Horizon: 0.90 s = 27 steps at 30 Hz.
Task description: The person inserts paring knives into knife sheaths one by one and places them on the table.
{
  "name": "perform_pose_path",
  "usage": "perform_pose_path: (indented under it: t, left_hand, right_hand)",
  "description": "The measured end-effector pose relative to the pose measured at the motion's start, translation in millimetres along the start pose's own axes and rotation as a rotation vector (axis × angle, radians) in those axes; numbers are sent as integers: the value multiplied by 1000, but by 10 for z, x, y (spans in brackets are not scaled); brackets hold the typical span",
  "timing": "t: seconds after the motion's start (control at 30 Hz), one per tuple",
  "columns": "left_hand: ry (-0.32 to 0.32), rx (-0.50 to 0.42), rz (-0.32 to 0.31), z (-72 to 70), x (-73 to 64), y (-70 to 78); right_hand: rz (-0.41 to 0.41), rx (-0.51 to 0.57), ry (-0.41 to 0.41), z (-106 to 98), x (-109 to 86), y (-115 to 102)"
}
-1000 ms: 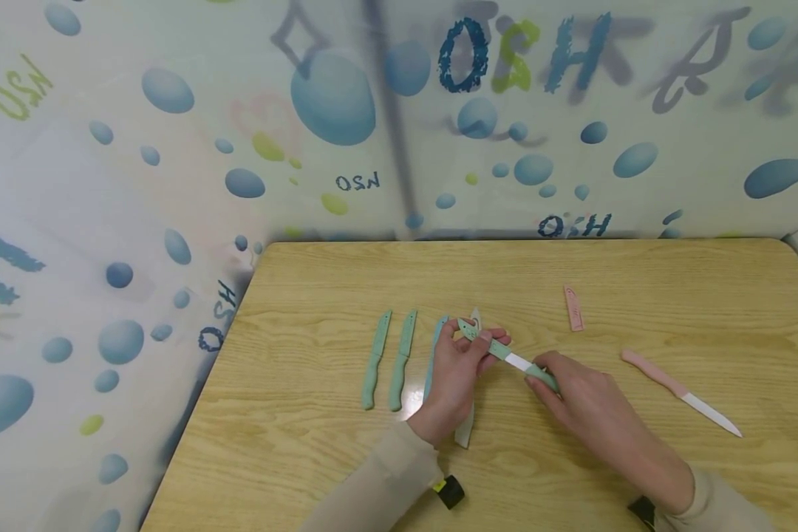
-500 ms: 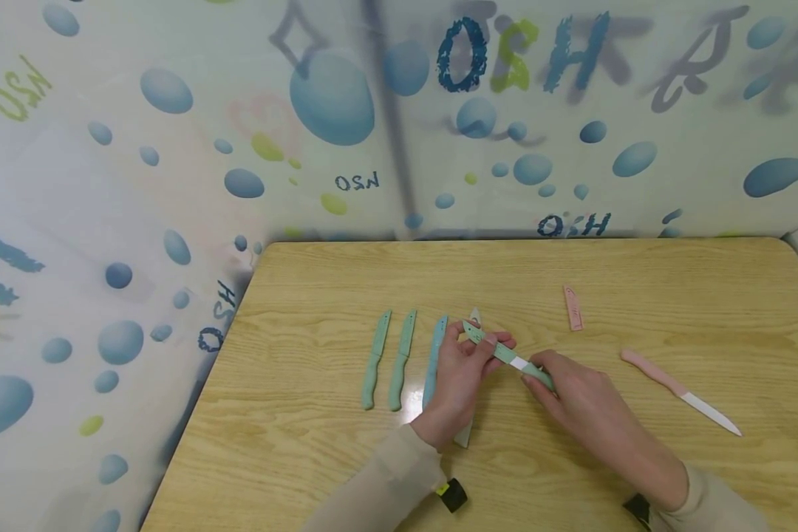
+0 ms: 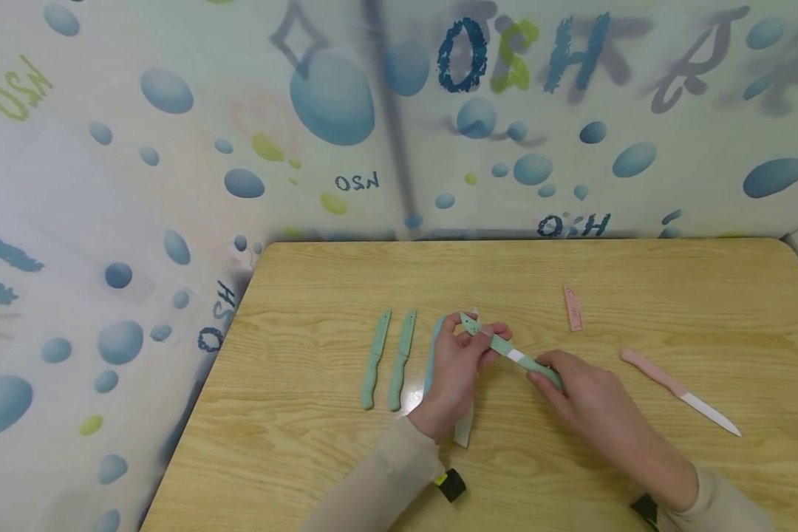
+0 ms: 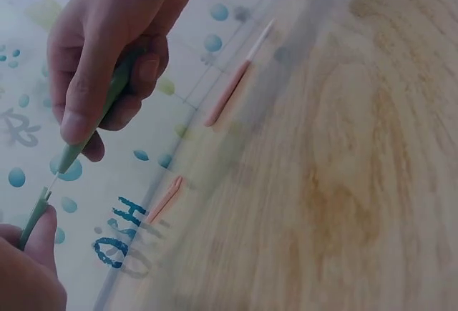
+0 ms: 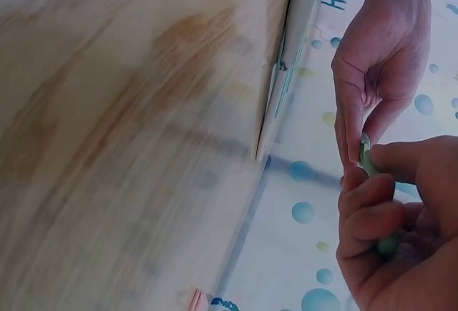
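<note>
Above the table, my left hand (image 3: 454, 373) pinches a green blade sheath (image 3: 501, 345) between thumb and fingers. My right hand (image 3: 595, 406) grips the green handle (image 3: 547, 371) of a ceramic knife. A short strip of its white blade (image 3: 516, 355) shows between handle and sheath; the rest of the blade is inside the sheath. In the left wrist view the green handle (image 4: 75, 152) points down at the sheath (image 4: 34, 219). Behind my left hand, a blue knife (image 3: 429, 369) and a whitish knife (image 3: 463, 434) are partly hidden.
Two green sheathed knives (image 3: 376, 360) lie side by side on the wooden table (image 3: 292, 443), left of my hands. At the right are an unsheathed pink knife (image 3: 681, 393) and, farther back, a pink sheath (image 3: 573, 308). A bubble-patterned sheet (image 3: 332, 96) stands behind the table.
Less of the white blade shows between handle and sheath than a second ago. Both hands have shifted only slightly; the knives on the table have not moved.
</note>
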<state>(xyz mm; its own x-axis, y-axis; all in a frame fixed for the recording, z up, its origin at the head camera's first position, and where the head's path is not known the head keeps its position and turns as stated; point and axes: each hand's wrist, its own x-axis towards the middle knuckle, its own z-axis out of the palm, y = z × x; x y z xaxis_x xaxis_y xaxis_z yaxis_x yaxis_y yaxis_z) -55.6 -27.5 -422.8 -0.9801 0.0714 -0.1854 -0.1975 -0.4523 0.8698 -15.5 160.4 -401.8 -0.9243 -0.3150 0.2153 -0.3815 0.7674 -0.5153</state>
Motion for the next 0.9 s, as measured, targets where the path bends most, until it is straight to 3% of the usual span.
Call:
perform_pose_path:
  t: [0.9]
  left_hand:
    - [-12, 43, -25, 12, -41, -23]
  right_hand:
    - [-67, 12, 34, 105, 42, -51]
